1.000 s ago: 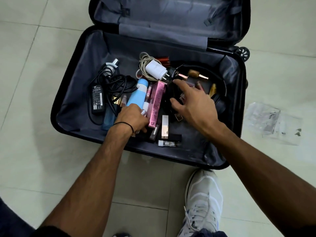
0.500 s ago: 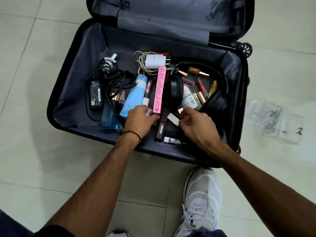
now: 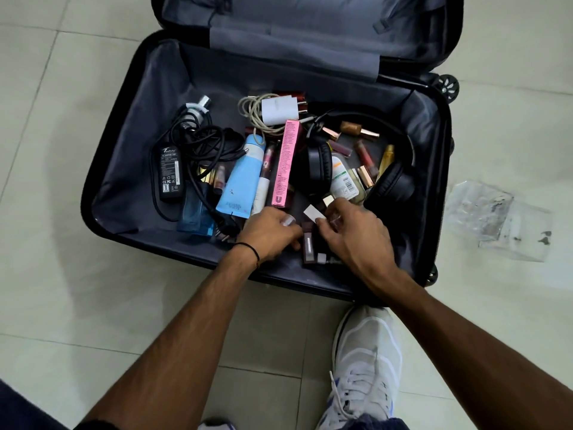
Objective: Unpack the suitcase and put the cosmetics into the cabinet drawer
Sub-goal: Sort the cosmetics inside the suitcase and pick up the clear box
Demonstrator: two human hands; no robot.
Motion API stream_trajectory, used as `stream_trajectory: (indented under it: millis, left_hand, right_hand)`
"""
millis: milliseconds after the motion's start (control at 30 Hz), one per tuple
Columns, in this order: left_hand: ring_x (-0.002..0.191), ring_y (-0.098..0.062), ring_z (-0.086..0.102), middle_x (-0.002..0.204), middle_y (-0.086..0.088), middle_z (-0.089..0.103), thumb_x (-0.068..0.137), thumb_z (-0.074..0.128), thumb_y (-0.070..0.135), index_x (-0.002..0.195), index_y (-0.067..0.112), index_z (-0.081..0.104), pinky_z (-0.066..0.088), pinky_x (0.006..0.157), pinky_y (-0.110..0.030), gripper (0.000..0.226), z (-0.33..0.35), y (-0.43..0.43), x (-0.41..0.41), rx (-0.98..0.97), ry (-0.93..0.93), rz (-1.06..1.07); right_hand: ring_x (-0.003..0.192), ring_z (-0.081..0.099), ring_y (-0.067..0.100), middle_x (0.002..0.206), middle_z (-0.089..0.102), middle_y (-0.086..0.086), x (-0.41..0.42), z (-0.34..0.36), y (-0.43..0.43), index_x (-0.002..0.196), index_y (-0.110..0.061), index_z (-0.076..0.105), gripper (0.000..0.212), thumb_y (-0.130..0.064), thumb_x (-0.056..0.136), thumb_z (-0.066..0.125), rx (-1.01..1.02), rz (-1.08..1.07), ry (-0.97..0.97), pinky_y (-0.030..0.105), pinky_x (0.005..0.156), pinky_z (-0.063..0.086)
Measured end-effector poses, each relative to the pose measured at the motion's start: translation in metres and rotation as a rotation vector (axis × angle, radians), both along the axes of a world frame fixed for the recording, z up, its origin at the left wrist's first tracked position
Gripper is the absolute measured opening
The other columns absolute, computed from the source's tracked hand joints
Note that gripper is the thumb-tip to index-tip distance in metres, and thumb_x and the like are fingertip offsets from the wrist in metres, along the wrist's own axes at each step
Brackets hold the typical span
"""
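In the open suitcase (image 3: 102,193) on the floor, listed from my left. Power adapter (image 3: 167,172) with tangled black cable (image 3: 214,144): not cosmetics, leave. Blue glass perfume bottle (image 3: 193,217), partly under the cable: likely heavy for its size and breakable; lift by the body, free of the cord. Pale blue tube (image 3: 245,178): soft and light, so take it at mid-length without squeezing. Pink carton (image 3: 286,162), long and thin: stiff card, light, easy to crush, so hold it by the long edges. My left hand (image 3: 269,234) is at the near edge, fingers curled round a small pale-ended item (image 3: 288,220); what it is I cannot tell. Dark lipstick (image 3: 308,248) lies between my hands: smooth, hard and light, best pinched across the barrel. My right hand (image 3: 356,237) has curled fingers pinching a white-capped stick (image 3: 313,214). White-labelled bottle (image 3: 342,178) is wedged against the headphones (image 3: 319,169): probably slick plastic; draw it out by the shoulder. Lip glosses (image 3: 366,156) and a nail polish bottle (image 3: 352,128) lie inside the headband's curve: small, round, prone to roll, the polish probably glass; gather several at once. Clear plastic bag (image 3: 499,221) lies on the tiles to my right.
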State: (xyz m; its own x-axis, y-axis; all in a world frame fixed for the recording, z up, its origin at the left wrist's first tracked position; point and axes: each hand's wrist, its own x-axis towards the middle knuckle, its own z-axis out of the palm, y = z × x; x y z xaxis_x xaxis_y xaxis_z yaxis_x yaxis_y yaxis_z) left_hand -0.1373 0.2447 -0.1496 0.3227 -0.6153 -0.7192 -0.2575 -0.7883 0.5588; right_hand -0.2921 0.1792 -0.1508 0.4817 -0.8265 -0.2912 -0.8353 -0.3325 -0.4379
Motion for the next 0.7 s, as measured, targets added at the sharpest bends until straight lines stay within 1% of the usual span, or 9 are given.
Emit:
stream_trajectory:
  millis: [67, 133, 233, 333, 400, 467, 533, 600, 700]
  left_hand:
    - [0.063, -0.021, 0.056, 0.067, -0.003, 0.068, 0.084, 0.061, 0.021, 0.065, 0.010, 0.062, 0.036, 0.051, -0.023, 0.022, 0.003, 0.002, -0.002, -0.055, -0.167, 0.062]
    - [0.069, -0.027, 0.055, 0.070, -0.007, 0.061, 0.086, 0.060, 0.020, 0.066, 0.011, 0.056, 0.038, 0.058, -0.025, 0.022, 0.011, 0.004, -0.001, -0.123, -0.347, 0.163]
    - [0.079, -0.034, 0.058, 0.085, -0.016, 0.065, 0.091, 0.056, 0.021, 0.084, 0.008, 0.063, 0.046, 0.068, -0.035, 0.016, 0.021, 0.008, 0.010, -0.205, -0.557, 0.282]
    - [0.094, -0.036, 0.061, 0.101, -0.019, 0.067, 0.092, 0.053, 0.016, 0.100, 0.002, 0.065, 0.045, 0.080, -0.039, 0.020, 0.021, 0.014, 0.031, -0.254, -0.683, 0.329]
    - [0.098, -0.035, 0.059, 0.104, -0.017, 0.065, 0.090, 0.054, 0.014, 0.104, 0.003, 0.064, 0.042, 0.081, -0.039, 0.020, 0.021, 0.017, 0.043, -0.290, -0.727, 0.341]
    - [0.102, -0.035, 0.057, 0.112, -0.015, 0.063, 0.090, 0.054, 0.012, 0.109, 0.004, 0.063, 0.041, 0.083, -0.040, 0.023, 0.020, 0.018, 0.046, -0.250, -0.735, 0.258]
    - [0.104, -0.038, 0.057, 0.118, -0.016, 0.061, 0.090, 0.052, 0.012, 0.113, 0.005, 0.060, 0.041, 0.083, -0.042, 0.026, 0.020, 0.016, 0.043, -0.166, -0.734, 0.121]
    - [0.104, -0.040, 0.058, 0.119, -0.016, 0.060, 0.091, 0.050, 0.015, 0.115, 0.005, 0.059, 0.042, 0.083, -0.044, 0.027, 0.021, 0.013, 0.038, -0.104, -0.730, 0.040]
    - [0.106, -0.038, 0.058, 0.121, -0.014, 0.059, 0.092, 0.051, 0.019, 0.118, 0.009, 0.061, 0.044, 0.084, -0.042, 0.029, 0.021, 0.011, 0.032, -0.094, -0.672, 0.028]
  right_hand:
    - [0.090, 0.064, 0.033, 0.101, 0.071, 0.004, 0.004, -0.001, 0.002, 0.104, -0.021, 0.058, 0.021, -0.039, 0.092, 0.058, -0.022, 0.000, -0.054, 0.037, 0.069, 0.048]
    - [0.089, 0.065, 0.033, 0.100, 0.072, 0.004, 0.008, -0.001, 0.004, 0.104, -0.022, 0.060, 0.017, -0.033, 0.091, 0.059, -0.028, -0.003, -0.101, 0.040, 0.072, 0.052]
    - [0.086, 0.067, 0.029, 0.095, 0.073, 0.002, 0.015, 0.001, 0.006, 0.104, -0.023, 0.063, 0.016, -0.028, 0.089, 0.060, -0.009, -0.004, -0.191, 0.042, 0.073, 0.054]
    - [0.084, 0.067, 0.023, 0.094, 0.072, -0.001, 0.020, 0.003, 0.006, 0.104, -0.023, 0.064, 0.016, -0.026, 0.089, 0.061, 0.009, 0.016, -0.284, 0.041, 0.072, 0.055]
    - [0.086, 0.065, 0.017, 0.098, 0.071, -0.006, 0.024, 0.005, 0.005, 0.105, -0.024, 0.063, 0.015, -0.025, 0.090, 0.062, -0.007, 0.061, -0.339, 0.040, 0.072, 0.054]
    - [0.091, 0.065, 0.014, 0.105, 0.069, -0.010, 0.033, 0.009, 0.001, 0.109, -0.024, 0.063, 0.019, -0.024, 0.090, 0.060, -0.011, 0.122, -0.379, 0.040, 0.076, 0.055]
    - [0.097, 0.065, 0.015, 0.112, 0.067, -0.010, 0.045, 0.013, -0.003, 0.115, -0.023, 0.062, 0.025, -0.024, 0.090, 0.059, -0.002, 0.207, -0.383, 0.043, 0.080, 0.055]
    - [0.101, 0.065, 0.017, 0.117, 0.066, -0.008, 0.056, 0.016, -0.007, 0.119, -0.022, 0.061, 0.029, -0.023, 0.090, 0.059, 0.009, 0.261, -0.359, 0.045, 0.083, 0.056]
    - [0.100, 0.066, 0.018, 0.117, 0.068, -0.005, 0.064, 0.016, -0.008, 0.118, -0.022, 0.062, 0.028, -0.021, 0.090, 0.060, 0.013, 0.227, -0.338, 0.045, 0.082, 0.056]
